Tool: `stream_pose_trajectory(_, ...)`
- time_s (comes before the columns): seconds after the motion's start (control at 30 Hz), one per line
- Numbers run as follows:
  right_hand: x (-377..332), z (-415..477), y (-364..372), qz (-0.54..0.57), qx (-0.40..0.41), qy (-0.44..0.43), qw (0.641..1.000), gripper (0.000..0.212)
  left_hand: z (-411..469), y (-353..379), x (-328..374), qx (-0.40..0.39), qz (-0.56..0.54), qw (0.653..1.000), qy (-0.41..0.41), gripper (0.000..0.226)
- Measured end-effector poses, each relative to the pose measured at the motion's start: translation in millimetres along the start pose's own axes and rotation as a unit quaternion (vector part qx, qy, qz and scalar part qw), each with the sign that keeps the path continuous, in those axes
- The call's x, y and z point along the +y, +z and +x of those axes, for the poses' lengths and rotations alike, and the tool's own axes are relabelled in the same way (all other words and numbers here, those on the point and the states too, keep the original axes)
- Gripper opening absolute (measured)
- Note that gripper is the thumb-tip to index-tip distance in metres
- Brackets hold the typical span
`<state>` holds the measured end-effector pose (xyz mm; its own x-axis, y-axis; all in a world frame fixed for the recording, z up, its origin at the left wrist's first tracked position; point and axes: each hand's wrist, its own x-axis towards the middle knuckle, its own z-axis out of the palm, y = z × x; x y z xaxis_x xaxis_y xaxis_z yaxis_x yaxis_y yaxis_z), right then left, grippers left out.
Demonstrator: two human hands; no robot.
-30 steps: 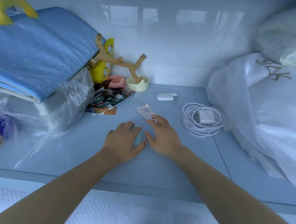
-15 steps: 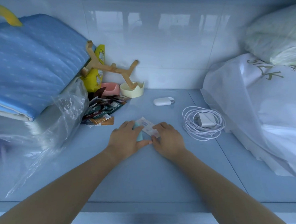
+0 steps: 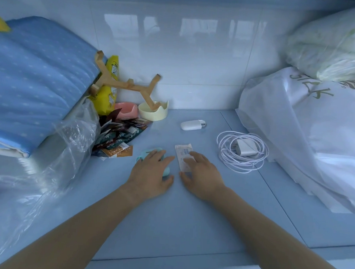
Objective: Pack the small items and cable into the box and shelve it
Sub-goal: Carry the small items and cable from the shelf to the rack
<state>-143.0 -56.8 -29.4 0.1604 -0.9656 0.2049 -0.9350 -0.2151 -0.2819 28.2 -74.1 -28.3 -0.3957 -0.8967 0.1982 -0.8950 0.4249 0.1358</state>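
Note:
A small teal case (image 3: 143, 154) lies on the blue shelf (image 3: 168, 216) under my left hand (image 3: 152, 172). The fingers lie over its top and the thumb wraps its near side. My right hand (image 3: 201, 174) rests beside it, its fingertips pressing flat on a small white paper packet (image 3: 183, 152). Further right sits a coiled white cable (image 3: 229, 157) with a white charger plug (image 3: 243, 149) in its middle. A white oval gadget (image 3: 191, 124) lies behind the packet, apart from both hands.
A pile of dark sachets (image 3: 119, 137) lies left of the case. Behind it are a cream bowl (image 3: 153, 111), a pink dish (image 3: 125, 110) and a wooden stand (image 3: 131, 86). Folded blue bedding (image 3: 31, 89) in plastic fills the left, white bagged bedding (image 3: 306, 130) the right.
My hands have drawn apart. The left hand has slid left over the teal case, and the right hand's fingertips have settled on the packet. The view has moved closer to the shelf.

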Motion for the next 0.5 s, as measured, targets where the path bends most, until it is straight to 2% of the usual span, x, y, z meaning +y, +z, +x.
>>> stream_pose_trajectory(0.17, -8.0, 1.8, 0.2, 0.005, -0.002, 0.012, 1.000, 0.028, 6.8, -9.0, -9.4, -0.030, 0.013, 0.998, 0.059, 0.055)
stream_pose_trajectory(0.27, -12.0, 1.4, -1.8, -0.044, 0.017, 0.024, 0.999, 0.026, 10.3, -9.0, -8.4, -0.032, 0.037, 0.998, 0.049, 0.054)
stream_pose_trajectory(0.37, -15.6, 3.7, -5.4, -0.079, 0.020, 0.043, 0.996, 0.026, 11.3, -10.6, -0.8, -0.028, 0.110, 0.993, 0.040, 0.045)
stream_pose_trajectory(0.5, -19.3, 3.5, -9.3, -0.010, -0.052, 0.046, 0.998, 0.030, 11.2, -13.4, 5.6, -0.037, 0.164, 0.984, 0.058, 0.035)
